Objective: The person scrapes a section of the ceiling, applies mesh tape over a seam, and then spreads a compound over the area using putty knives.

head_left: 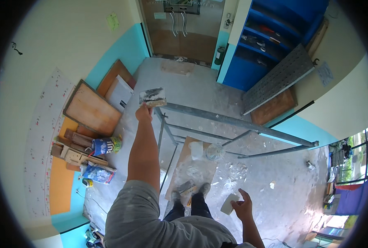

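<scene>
My left arm reaches far forward. My left hand (144,113) is closed on a wide flat scraper (153,96), its pale face streaked dark and a beige strip along its near edge. Low on the right, my right hand (243,207) pinches a pale, rectangular flat scraper (229,204) between thumb and fingers, with the index finger raised. Both tools are apart from any wall. My shoes stand on a dusty board (192,165) inside a grey metal scaffold frame, beside a smeared, flat rectangular piece (186,188).
The scaffold's top rail (217,116) crosses ahead and right. A clear-wrapped bucket (214,152) is below. Boards (95,107) and bags (103,145) line the left wall. A perforated metal plank (279,78) leans near blue shelves (254,41). Double doors (182,37) stand ahead.
</scene>
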Motion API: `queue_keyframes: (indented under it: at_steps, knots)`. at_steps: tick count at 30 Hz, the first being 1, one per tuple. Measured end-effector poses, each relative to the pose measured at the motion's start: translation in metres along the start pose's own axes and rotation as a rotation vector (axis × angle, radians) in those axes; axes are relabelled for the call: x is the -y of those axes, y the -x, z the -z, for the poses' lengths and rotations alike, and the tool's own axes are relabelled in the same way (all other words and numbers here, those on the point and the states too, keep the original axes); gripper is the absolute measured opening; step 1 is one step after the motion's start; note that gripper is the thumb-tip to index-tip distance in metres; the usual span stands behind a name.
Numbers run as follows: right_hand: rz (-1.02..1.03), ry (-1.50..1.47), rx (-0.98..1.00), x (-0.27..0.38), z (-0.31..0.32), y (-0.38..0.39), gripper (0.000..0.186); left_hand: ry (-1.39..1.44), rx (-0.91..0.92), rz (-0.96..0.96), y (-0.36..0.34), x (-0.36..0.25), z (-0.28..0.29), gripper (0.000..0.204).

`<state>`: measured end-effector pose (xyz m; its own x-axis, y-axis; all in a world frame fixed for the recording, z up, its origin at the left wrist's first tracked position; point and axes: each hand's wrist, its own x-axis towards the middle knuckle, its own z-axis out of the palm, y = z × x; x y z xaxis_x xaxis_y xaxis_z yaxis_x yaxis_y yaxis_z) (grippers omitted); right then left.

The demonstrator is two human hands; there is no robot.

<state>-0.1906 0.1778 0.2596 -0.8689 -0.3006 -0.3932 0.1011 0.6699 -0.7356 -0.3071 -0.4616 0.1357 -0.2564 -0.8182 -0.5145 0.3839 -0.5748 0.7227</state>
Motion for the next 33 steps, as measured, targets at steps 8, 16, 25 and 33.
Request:
queue_keyframes:
  at_steps: [8,16,25,33]
  knots:
    - [-0.024,-0.079,-0.034,0.02,0.003,-0.014,0.063,-0.08,0.03,0.036,0.037,-0.011,-0.011,0.042]
    - [-0.104,-0.677,-0.106,0.043,-0.028,-0.042,0.063,-0.973,1.003,-0.334,0.214,0.093,0.073,0.029]
    - [-0.099,-0.84,-0.096,0.104,-0.038,-0.052,0.049,-1.38,1.218,-0.507,0.35,0.04,0.087,0.057]
    - [-0.153,-0.212,0.151,0.015,-0.014,-0.022,0.029,-1.74,0.528,-1.326,0.128,-0.086,-0.041,0.033]
